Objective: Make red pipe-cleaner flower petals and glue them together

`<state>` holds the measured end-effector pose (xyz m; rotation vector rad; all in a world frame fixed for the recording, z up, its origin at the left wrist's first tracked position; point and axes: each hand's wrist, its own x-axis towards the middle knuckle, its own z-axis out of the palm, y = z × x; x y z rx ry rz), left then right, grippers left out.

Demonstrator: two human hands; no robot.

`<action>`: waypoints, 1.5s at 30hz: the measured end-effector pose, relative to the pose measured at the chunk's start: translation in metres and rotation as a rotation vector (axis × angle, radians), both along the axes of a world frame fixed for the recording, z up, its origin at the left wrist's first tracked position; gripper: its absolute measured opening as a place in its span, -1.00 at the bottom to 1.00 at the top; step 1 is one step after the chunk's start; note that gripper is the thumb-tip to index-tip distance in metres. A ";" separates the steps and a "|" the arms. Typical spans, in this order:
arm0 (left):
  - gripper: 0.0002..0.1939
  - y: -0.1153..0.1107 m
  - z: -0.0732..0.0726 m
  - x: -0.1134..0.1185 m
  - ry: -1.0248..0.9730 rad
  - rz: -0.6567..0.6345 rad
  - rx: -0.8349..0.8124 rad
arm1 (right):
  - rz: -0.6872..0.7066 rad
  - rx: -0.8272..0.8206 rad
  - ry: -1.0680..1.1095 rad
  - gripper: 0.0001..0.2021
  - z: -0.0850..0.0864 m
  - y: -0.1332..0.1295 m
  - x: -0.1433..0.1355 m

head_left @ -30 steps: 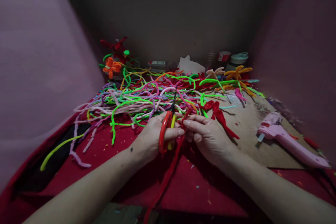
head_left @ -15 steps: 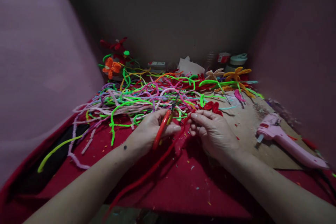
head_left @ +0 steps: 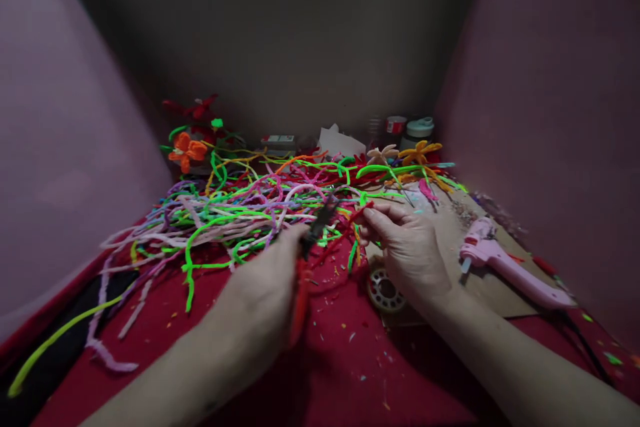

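My left hand (head_left: 267, 283), blurred by motion, is closed around a pair of red-handled pliers (head_left: 301, 300). Their dark jaws point up and away, toward the heap. Between the thumb and fingers of my right hand (head_left: 405, 240) is pinched a red pipe cleaner (head_left: 356, 215). A red length trails down and left from the pinch, behind the pliers' jaws. Just ahead of both hands lies a tangled heap of coloured pipe cleaners (head_left: 240, 213). Under my right wrist a roll of tape (head_left: 374, 288) is partly covered.
On the right, a pink glue gun (head_left: 510, 267) rests on a brown board (head_left: 450, 273). Pipe-cleaner flowers, one of them orange (head_left: 188, 152), stand at the back left. A lidded bottle (head_left: 419, 130) is at the back right. Small scraps dot the red cloth (head_left: 350, 373).
The pliers have swung lower and nearer in my left hand. My right hand still pinches the red pipe cleaner; its long tail toward me no longer shows. The tape roll has come into view.
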<state>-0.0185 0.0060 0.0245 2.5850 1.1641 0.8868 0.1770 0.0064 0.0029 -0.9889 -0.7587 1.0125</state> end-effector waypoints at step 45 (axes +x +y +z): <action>-0.48 -0.001 -0.028 0.021 0.850 0.160 -0.006 | 0.212 -0.112 0.211 -0.85 -0.006 -0.006 -0.008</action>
